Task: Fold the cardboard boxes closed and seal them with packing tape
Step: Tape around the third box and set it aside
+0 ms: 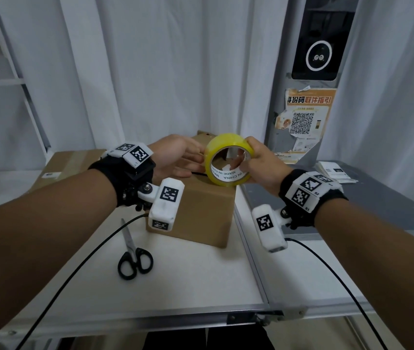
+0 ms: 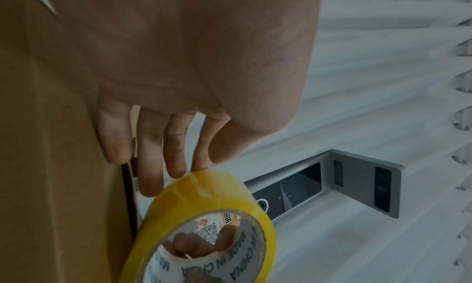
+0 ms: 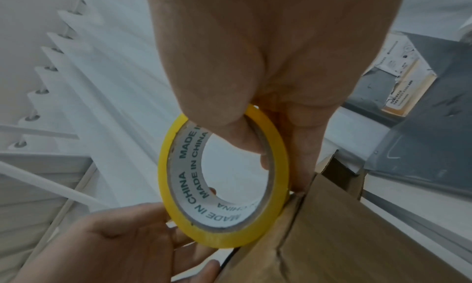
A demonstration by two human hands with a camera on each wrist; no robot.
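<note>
the step in hand looks like finding the tape's free end. the right hand grips the yellow tape roll, thumb through the core and fingers curled round its rim, just above the small cardboard box on the white surface. the left hand has relaxed, spread fingers touching the roll's left edge. next comes peeling a strip across the top seam. scissors lie near left. the core reads "made in china".
</note>
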